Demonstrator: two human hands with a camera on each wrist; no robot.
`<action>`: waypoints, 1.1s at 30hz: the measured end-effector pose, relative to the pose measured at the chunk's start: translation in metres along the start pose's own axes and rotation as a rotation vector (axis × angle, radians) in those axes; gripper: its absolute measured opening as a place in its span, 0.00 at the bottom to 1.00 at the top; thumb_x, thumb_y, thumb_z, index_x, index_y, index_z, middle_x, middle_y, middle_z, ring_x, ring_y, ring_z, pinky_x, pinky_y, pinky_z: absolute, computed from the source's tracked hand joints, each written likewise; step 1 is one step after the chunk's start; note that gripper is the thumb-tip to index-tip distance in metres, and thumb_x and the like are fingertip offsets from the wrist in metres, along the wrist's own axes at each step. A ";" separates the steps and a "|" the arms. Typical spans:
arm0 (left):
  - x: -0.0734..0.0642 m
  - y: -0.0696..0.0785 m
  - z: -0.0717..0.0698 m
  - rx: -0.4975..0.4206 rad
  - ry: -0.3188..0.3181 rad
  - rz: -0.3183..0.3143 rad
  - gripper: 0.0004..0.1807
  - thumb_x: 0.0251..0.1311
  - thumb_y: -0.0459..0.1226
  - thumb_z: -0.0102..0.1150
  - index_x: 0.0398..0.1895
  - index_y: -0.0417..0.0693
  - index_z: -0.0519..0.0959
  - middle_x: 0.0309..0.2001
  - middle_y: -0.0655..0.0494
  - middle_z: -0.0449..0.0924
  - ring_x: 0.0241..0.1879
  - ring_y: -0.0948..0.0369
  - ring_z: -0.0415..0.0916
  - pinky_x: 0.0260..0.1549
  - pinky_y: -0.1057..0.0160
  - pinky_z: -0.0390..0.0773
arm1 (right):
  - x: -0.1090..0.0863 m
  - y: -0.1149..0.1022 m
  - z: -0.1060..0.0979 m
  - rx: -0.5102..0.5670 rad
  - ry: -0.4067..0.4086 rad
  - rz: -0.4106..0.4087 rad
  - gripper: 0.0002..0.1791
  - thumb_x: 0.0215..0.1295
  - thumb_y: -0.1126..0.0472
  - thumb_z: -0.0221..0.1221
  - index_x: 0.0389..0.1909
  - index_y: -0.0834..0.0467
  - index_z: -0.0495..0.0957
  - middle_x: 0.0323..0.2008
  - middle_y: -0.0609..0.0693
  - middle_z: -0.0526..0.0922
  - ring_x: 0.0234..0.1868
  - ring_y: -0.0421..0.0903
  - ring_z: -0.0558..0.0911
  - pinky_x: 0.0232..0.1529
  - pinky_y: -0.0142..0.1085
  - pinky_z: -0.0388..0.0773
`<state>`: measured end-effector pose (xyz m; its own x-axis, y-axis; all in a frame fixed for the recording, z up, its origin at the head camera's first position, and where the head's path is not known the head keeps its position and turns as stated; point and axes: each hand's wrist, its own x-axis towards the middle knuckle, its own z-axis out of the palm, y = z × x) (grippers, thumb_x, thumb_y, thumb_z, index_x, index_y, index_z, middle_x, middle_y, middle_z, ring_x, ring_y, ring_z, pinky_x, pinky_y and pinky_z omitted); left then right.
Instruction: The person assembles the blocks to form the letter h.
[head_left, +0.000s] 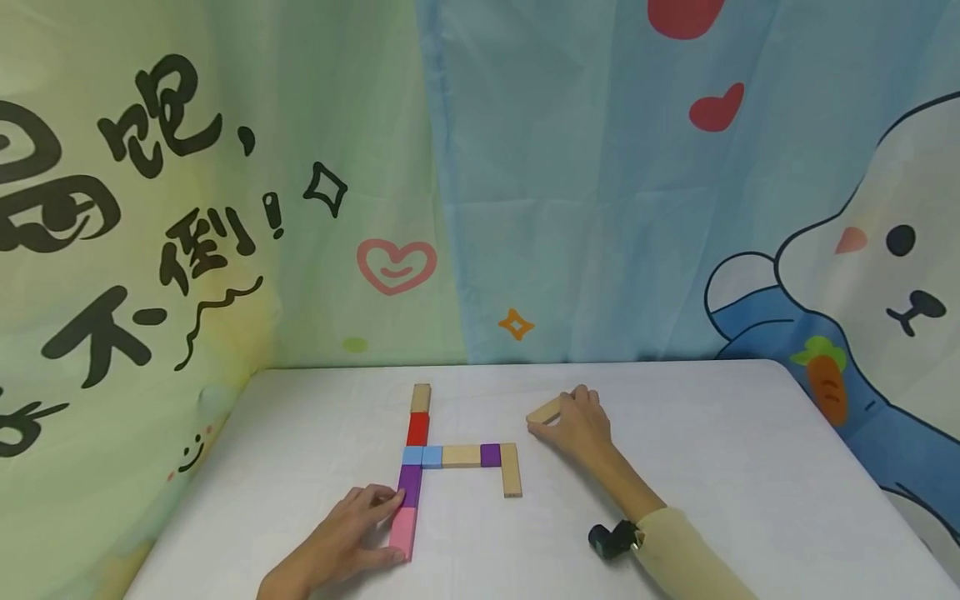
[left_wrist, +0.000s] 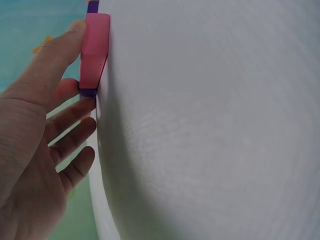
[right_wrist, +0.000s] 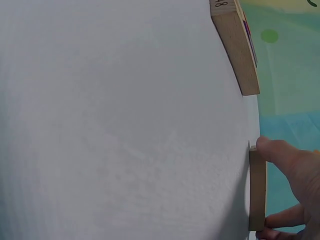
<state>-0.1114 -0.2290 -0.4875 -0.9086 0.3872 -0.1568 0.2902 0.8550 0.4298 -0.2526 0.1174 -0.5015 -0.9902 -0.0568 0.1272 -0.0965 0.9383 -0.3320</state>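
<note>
My left hand (head_left: 341, 533) is beside the near end of a column of blocks. Its thumb touches the near part of a pink block (head_left: 402, 533), and its index fingertip meets the side of a purple block (head_left: 408, 486). In the left wrist view the other fingers (left_wrist: 75, 137) spread loosely by the pink block (left_wrist: 96, 40). To the right, my right hand (head_left: 585, 427) pinches a plain wooden block (head_left: 543, 412) by its two ends, thumb at one and fingers at the other. The right wrist view shows this wooden block (right_wrist: 257, 192) low over the white table.
Farther up the column are a light blue block (head_left: 412, 456), a red block (head_left: 417, 429) and a wooden one. A branch runs right through a wooden block (head_left: 461, 456) and a small purple block (head_left: 491, 455) to another wooden block (head_left: 511, 471). A printed cloth hangs behind the table (head_left: 675, 433).
</note>
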 end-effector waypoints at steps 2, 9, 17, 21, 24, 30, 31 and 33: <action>0.000 0.001 -0.001 -0.003 -0.003 -0.006 0.45 0.45 0.67 0.54 0.66 0.57 0.64 0.55 0.62 0.68 0.52 0.61 0.64 0.50 0.52 0.76 | 0.001 0.001 0.000 0.031 -0.002 0.001 0.40 0.41 0.35 0.66 0.40 0.68 0.77 0.35 0.59 0.70 0.38 0.51 0.67 0.30 0.40 0.68; -0.001 0.001 0.000 -0.015 -0.011 -0.022 0.45 0.44 0.67 0.54 0.66 0.59 0.64 0.55 0.62 0.68 0.53 0.60 0.64 0.50 0.52 0.76 | 0.004 0.004 0.001 0.076 -0.029 -0.006 0.42 0.40 0.35 0.66 0.42 0.69 0.76 0.36 0.59 0.71 0.38 0.51 0.68 0.31 0.40 0.69; 0.000 0.001 0.000 -0.010 -0.012 -0.026 0.44 0.44 0.68 0.54 0.65 0.59 0.64 0.55 0.62 0.68 0.53 0.60 0.65 0.50 0.52 0.76 | 0.005 0.006 0.000 0.077 -0.030 -0.014 0.42 0.40 0.36 0.66 0.43 0.69 0.76 0.37 0.59 0.72 0.39 0.51 0.68 0.34 0.42 0.70; 0.000 0.002 -0.001 -0.015 -0.012 -0.025 0.44 0.44 0.67 0.55 0.65 0.59 0.64 0.55 0.62 0.68 0.53 0.60 0.65 0.49 0.52 0.76 | 0.005 0.007 0.000 0.075 -0.024 -0.013 0.42 0.39 0.36 0.67 0.43 0.69 0.76 0.38 0.59 0.72 0.39 0.51 0.68 0.35 0.42 0.71; 0.000 0.002 -0.002 -0.016 -0.011 -0.025 0.44 0.44 0.67 0.55 0.65 0.58 0.64 0.55 0.61 0.68 0.53 0.60 0.65 0.49 0.51 0.76 | 0.004 0.007 0.000 0.072 -0.022 -0.019 0.42 0.40 0.36 0.66 0.44 0.69 0.76 0.38 0.59 0.72 0.39 0.52 0.68 0.36 0.42 0.71; 0.001 0.001 0.000 -0.009 -0.014 -0.031 0.44 0.44 0.67 0.55 0.65 0.59 0.64 0.55 0.61 0.68 0.53 0.60 0.65 0.49 0.50 0.76 | 0.004 0.005 -0.001 0.070 -0.018 -0.026 0.41 0.41 0.36 0.66 0.43 0.70 0.77 0.38 0.59 0.72 0.39 0.51 0.68 0.37 0.42 0.71; 0.001 0.001 0.000 -0.010 -0.016 -0.032 0.44 0.44 0.67 0.55 0.65 0.59 0.64 0.55 0.61 0.68 0.53 0.60 0.65 0.49 0.50 0.76 | 0.004 0.005 -0.001 0.070 -0.020 -0.025 0.41 0.41 0.37 0.67 0.43 0.70 0.76 0.38 0.59 0.72 0.39 0.51 0.68 0.36 0.42 0.71; 0.001 0.001 0.000 -0.009 -0.018 -0.031 0.44 0.44 0.67 0.55 0.65 0.58 0.64 0.55 0.61 0.68 0.53 0.60 0.65 0.49 0.50 0.76 | 0.004 0.005 -0.001 0.077 -0.027 -0.016 0.41 0.40 0.37 0.67 0.43 0.70 0.76 0.38 0.59 0.72 0.39 0.51 0.68 0.36 0.42 0.71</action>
<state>-0.1118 -0.2276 -0.4873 -0.9114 0.3668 -0.1864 0.2591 0.8636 0.4325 -0.2566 0.1221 -0.5017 -0.9907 -0.0817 0.1087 -0.1190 0.9083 -0.4011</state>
